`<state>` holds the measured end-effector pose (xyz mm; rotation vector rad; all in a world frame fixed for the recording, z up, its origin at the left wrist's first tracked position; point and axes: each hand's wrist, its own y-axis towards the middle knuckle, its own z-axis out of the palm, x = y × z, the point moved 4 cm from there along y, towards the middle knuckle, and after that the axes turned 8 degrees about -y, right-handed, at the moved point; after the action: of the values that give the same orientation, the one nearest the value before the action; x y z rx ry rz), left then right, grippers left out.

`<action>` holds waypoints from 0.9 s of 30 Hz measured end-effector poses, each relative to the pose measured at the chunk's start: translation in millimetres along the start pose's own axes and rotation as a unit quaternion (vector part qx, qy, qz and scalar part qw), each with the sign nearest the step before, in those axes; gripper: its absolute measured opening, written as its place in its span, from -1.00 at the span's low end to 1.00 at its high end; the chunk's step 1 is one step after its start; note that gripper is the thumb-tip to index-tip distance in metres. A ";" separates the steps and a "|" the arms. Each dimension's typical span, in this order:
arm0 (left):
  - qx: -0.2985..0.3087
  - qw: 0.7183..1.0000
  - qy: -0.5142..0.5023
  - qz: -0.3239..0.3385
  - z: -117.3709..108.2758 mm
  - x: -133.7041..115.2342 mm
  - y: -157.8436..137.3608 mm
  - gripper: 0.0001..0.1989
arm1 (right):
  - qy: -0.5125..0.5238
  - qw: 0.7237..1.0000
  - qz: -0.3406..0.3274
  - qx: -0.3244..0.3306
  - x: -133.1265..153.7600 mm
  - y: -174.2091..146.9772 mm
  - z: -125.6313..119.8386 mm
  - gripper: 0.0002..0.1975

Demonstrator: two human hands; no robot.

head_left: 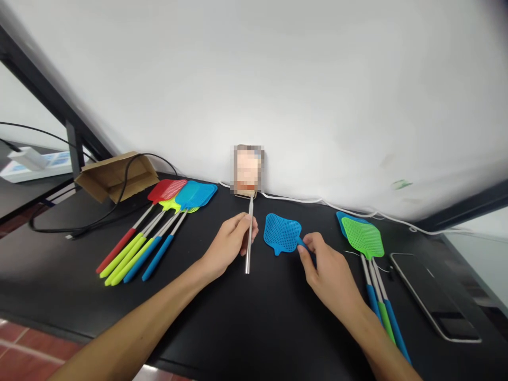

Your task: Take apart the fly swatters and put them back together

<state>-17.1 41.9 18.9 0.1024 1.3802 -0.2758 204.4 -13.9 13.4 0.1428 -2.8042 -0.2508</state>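
My left hand [230, 241] is closed around a silver metal rod [248, 246], held near the middle of the black table. Its far end points toward the wall. My right hand [326, 267] grips a blue handle [305, 246], much of it hidden behind the fingers. A loose blue fly swatter head [281, 233] lies flat on the table between my hands, its short socket pointing toward me. The tip of the blue handle is beside that head; I cannot tell whether they touch.
Several red, yellow and blue fly swatters [137, 243] lie at left. More blue and green swatters [363, 238] lie at right, beside a phone [436, 296]. Behind are an open cardboard box [115, 177], a black cable [107, 217], a white cable [293, 200] and a blurred-out item [248, 169].
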 end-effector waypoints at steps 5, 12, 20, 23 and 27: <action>-0.003 0.978 -0.209 0.007 3.6 -5.2 -1.0 -0.79 | 0.113 0.992 -0.035 -0.036 21.4 -12.9 -4.1 -0.85; -0.011 0.964 -0.261 0.047 5.8 -8.1 -4.6 -0.85 | 0.114 0.984 -0.094 -0.099 31.3 -21.6 -7.6 -0.88; 0.002 0.965 -0.257 0.050 9.5 -7.3 -8.1 -0.88 | 0.086 0.977 -0.128 -0.149 34.8 -25.1 -14.3 -0.87; 0.003 0.967 -0.248 0.052 10.1 -6.8 -8.7 -0.87 | 0.088 0.974 -0.129 -0.162 35.4 -25.3 -16.0 -0.87; 0.006 0.968 -0.244 0.050 10.7 -4.3 -8.1 -0.84 | 0.081 0.969 -0.139 -0.188 35.9 -25.8 -18.1 -0.84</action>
<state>-9.7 32.2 25.8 0.1054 0.8809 -0.2058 178.2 -46.6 36.5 0.4437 -2.5141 -0.7920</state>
